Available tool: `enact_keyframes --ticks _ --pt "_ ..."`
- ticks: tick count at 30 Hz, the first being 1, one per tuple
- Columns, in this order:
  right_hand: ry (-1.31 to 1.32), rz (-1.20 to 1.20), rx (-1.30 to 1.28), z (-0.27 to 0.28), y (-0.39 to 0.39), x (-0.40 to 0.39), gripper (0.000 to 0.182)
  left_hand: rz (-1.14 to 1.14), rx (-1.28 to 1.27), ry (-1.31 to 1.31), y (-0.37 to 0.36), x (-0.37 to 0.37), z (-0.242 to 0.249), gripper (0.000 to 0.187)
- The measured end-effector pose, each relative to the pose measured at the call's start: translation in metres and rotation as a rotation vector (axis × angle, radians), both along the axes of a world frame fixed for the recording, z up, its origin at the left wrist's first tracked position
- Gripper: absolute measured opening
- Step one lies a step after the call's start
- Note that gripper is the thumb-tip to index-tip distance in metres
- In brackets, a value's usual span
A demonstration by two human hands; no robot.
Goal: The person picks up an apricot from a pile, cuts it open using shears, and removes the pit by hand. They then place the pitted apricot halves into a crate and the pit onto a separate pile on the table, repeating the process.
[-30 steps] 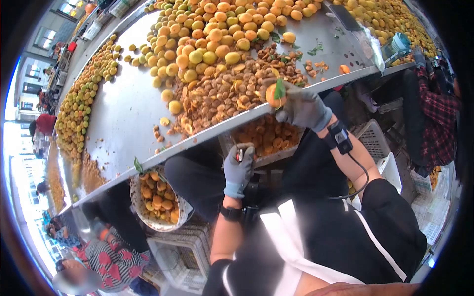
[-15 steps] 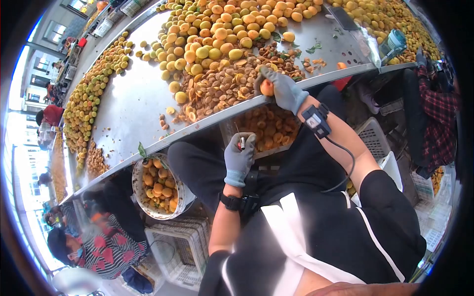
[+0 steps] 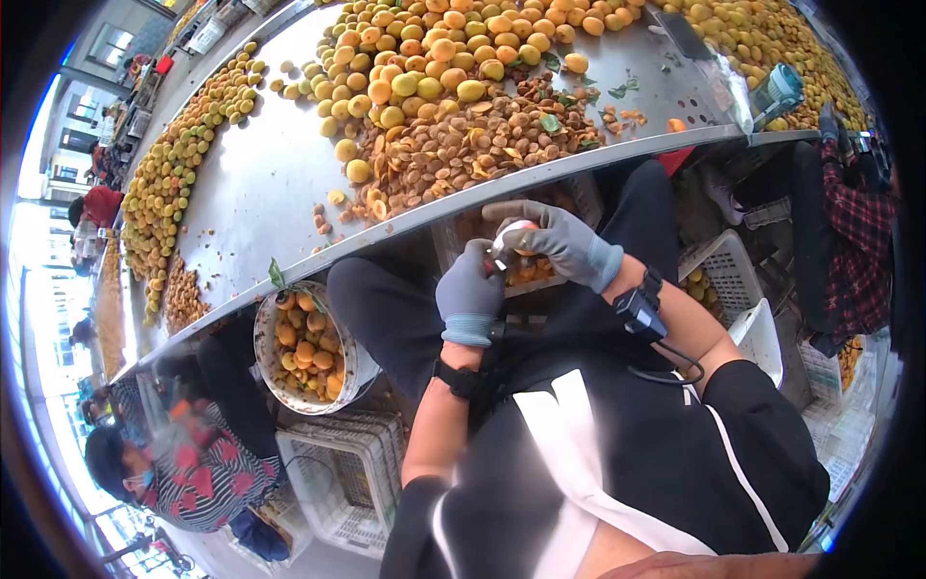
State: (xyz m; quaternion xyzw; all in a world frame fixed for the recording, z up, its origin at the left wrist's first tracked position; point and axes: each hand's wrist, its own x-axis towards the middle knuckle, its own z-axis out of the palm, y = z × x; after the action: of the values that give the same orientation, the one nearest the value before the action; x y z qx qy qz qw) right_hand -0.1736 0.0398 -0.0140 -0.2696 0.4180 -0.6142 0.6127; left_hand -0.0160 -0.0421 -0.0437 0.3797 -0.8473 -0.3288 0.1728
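Observation:
My right hand (image 3: 569, 246), in a grey glove, is closed on an apricot (image 3: 518, 230) above my lap. My left hand (image 3: 470, 285), gloved too, grips a small knife (image 3: 497, 259); its metal part is against or very near the fruit. Glare and fingers hide the exact contact. Below and behind the hands, a crate of halved apricots (image 3: 531, 271) sits under the table edge, partly covered by my hands. On the metal table (image 3: 260, 183), just beyond them, lies a heap of apricot pits (image 3: 453, 154) with whole apricots (image 3: 424, 77) piled behind.
At left, a white bucket of apricots (image 3: 309, 347) stands beside my knee, near an upturned-looking white crate (image 3: 347, 482). Another crate (image 3: 723, 275) is at my right. A person in a patterned top (image 3: 207, 478) sits left; a plaid sleeve (image 3: 854, 227) shows right. A bottle (image 3: 775, 95) stands on the table.
My right hand has come back from the table's edge toward my lap with the apricot. My left hand has risen slightly, bringing the knife to the fruit.

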Motion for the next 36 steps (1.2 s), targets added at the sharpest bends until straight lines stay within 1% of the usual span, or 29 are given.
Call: enact_keyframes --ticks 1,3,5,6,7,8,9,10,11,12,13,14,15,17,18,19,20,21,22,24,28,29,30,31,32,33,34,36 --pt "0.000 0.002 0.000 -0.006 -0.001 0.001 0.035 -0.030 -0.099 -0.063 0.003 -0.002 0.005 0.024" --pt "0.134 -0.153 0.069 -0.020 -0.004 0.005 0.026 -0.046 -0.129 -0.097 0.006 -0.004 0.006 0.028" --pt "0.085 -0.194 0.055 -0.024 -0.004 0.003 0.023 -0.178 0.022 0.083 0.006 -0.002 -0.004 0.027" --pt "0.036 -0.239 0.044 -0.024 -0.003 0.002 0.020 -0.074 0.921 0.143 0.011 -0.003 0.018 0.024" --pt "-0.012 -0.285 0.032 -0.025 -0.002 -0.001 0.017 -0.075 0.921 0.143 0.013 -0.002 0.026 0.024" --pt "-0.079 -0.229 0.047 -0.025 0.000 -0.005 0.025 -0.091 1.139 0.199 0.016 0.000 0.030 0.019" --pt "-0.079 -0.231 0.048 -0.024 0.004 -0.007 0.025 -0.106 1.358 0.255 0.018 0.002 0.032 0.014" --pt "-0.190 -0.172 -0.025 -0.021 0.009 -0.010 0.032 -0.121 1.368 0.362 0.021 0.001 0.025 0.014" --pt "-0.302 -0.113 -0.098 -0.014 0.012 -0.010 0.039 -0.121 1.371 0.360 0.021 0.001 0.019 0.014" --pt "-0.274 -0.117 -0.099 -0.008 0.015 -0.011 0.052 -0.111 1.271 0.412 0.021 0.000 0.015 0.014" --pt "-0.273 -0.121 -0.098 -0.008 0.018 -0.012 0.052 -0.103 1.170 0.464 0.020 -0.001 0.011 0.015" --pt "-0.207 -0.144 -0.111 -0.009 0.021 -0.013 0.055 -0.094 1.083 0.404 0.018 -0.002 0.015 0.017" --pt "-0.142 -0.167 -0.123 -0.010 0.023 -0.013 0.057 -0.098 1.084 0.401 0.018 -0.003 0.016 0.017" --pt "-0.096 -0.175 -0.138 -0.011 0.027 -0.014 0.058 -0.132 0.388 0.264 0.019 -0.004 0.016 0.020" --pt "-0.050 -0.179 -0.153 -0.011 0.028 -0.013 0.060 -0.125 0.181 0.197 0.018 -0.003 0.015 0.026" --pt "-0.006 -0.182 -0.166 -0.012 0.029 -0.012 0.061 -0.124 0.183 0.193 0.018 -0.002 0.016 0.026" --pt "-0.009 -0.181 -0.165 -0.007 0.030 -0.008 0.061 -0.113 0.022 0.118 0.019 -0.003 0.019 0.028" --pt "-0.037 -0.175 -0.160 0.003 0.031 -0.003 0.053 -0.101 -0.138 0.044 0.020 -0.004 0.021 0.030" --pt "-0.066 -0.170 -0.155 0.008 0.031 0.001 0.045 -0.100 -0.137 0.042 0.020 -0.003 0.022 0.030" --pt "-0.092 -0.212 -0.146 -0.003 0.029 0.006 0.042 -0.130 -0.285 -0.054 0.020 -0.003 0.024 0.034" --pt "-0.123 -0.313 -0.139 -0.006 0.028 0.010 0.033 -0.169 -0.333 -0.057 0.025 -0.002 0.024 0.036" --pt "-0.125 -0.313 -0.139 -0.007 0.028 0.010 0.033 -0.212 -0.226 -0.034 0.027 -0.003 0.024 0.036" --pt "-0.185 -0.313 -0.150 -0.008 0.028 0.010 0.034 -0.255 -0.120 -0.010 0.028 -0.003 0.023 0.037" --pt "-0.243 -0.313 -0.161 -0.008 0.029 0.010 0.035 -0.256 -0.121 -0.010 0.028 -0.002 0.019 0.037" --pt "-0.243 -0.314 -0.162 -0.008 0.029 0.010 0.035 -0.313 0.001 0.080 0.027 -0.002 0.017 0.037" --pt "-0.176 -0.340 -0.164 -0.007 0.030 0.011 0.033 -0.370 0.123 0.170 0.027 -0.003 0.015 0.038" --pt "-0.109 -0.367 -0.165 -0.006 0.031 0.011 0.031 -0.371 0.124 0.170 0.029 -0.001 0.015 0.038" --pt "-0.092 -0.392 -0.138 0.002 0.032 0.011 0.028 -0.254 1.027 0.279 0.033 -0.002 0.035 0.038"
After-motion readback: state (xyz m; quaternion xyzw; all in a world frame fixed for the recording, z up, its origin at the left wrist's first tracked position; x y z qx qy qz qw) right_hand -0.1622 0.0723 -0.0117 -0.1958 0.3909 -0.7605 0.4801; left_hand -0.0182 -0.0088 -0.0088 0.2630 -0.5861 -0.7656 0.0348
